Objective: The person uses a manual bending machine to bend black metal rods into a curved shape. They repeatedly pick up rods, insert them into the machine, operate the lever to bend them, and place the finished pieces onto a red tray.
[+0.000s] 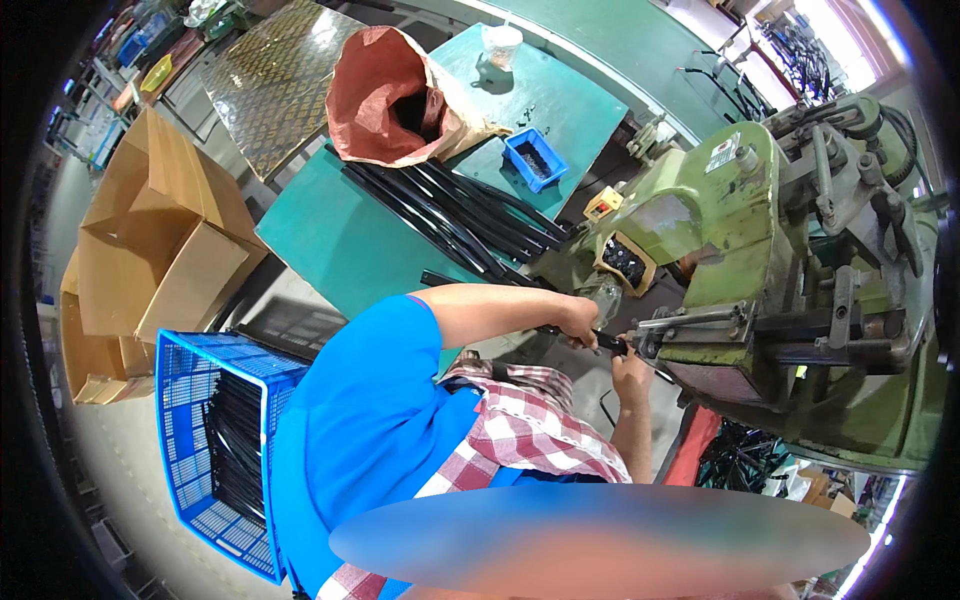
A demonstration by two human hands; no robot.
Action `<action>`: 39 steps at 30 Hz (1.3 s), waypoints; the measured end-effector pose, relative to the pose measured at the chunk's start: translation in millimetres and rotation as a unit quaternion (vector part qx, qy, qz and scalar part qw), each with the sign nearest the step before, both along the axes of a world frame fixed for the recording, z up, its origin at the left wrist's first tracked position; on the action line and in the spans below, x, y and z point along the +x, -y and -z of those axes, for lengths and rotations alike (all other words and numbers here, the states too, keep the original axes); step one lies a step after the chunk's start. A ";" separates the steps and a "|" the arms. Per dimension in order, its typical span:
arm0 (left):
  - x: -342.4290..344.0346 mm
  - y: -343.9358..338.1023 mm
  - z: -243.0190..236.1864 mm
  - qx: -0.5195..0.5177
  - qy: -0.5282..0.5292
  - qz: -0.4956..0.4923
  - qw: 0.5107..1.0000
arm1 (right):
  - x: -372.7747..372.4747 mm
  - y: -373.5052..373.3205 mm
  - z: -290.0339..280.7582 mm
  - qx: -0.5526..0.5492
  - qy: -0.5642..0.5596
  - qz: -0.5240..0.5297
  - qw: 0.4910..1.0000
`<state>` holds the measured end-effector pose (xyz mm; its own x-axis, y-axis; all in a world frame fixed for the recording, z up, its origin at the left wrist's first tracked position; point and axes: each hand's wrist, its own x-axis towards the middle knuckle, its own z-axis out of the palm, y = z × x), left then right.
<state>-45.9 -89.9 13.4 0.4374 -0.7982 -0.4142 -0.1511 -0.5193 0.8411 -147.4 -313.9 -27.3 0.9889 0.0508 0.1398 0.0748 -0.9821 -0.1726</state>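
Tubes (pixel 450 210) on table (pixel 320 235); machine (pixel 735 210) right; crate (pixel 188 440) left, seemingly rods (pixel 237 440) inside.

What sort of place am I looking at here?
Probably a factory workshop: a large green machine stands at the right, black tubes lie on the green table, and a blue crate sits at the left.
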 end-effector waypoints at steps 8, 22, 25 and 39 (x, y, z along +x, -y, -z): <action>1.0 -9.2 4.5 0.011 0.030 0.031 0.999 | -3.7 2.5 -5.8 -0.036 -0.047 0.013 0.998; -50.8 -26.1 -10.7 0.006 0.238 -0.055 0.970 | -76.8 36.3 -49.5 -0.041 0.335 0.154 0.929; -70.0 -19.4 -22.6 -0.027 0.196 -0.062 0.978 | -105.0 70.9 -23.2 0.067 0.224 0.218 0.947; -101.0 60.6 12.9 -0.069 -0.090 -0.172 0.979 | -204.4 166.1 54.5 0.296 -0.271 0.161 0.902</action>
<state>-146.9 -150.5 0.5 0.6197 -0.6709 -0.4073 0.1689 -0.3928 0.9040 -351.7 -480.0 -81.8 0.8700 -0.1756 -0.4607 -0.4507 -0.6621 -0.5988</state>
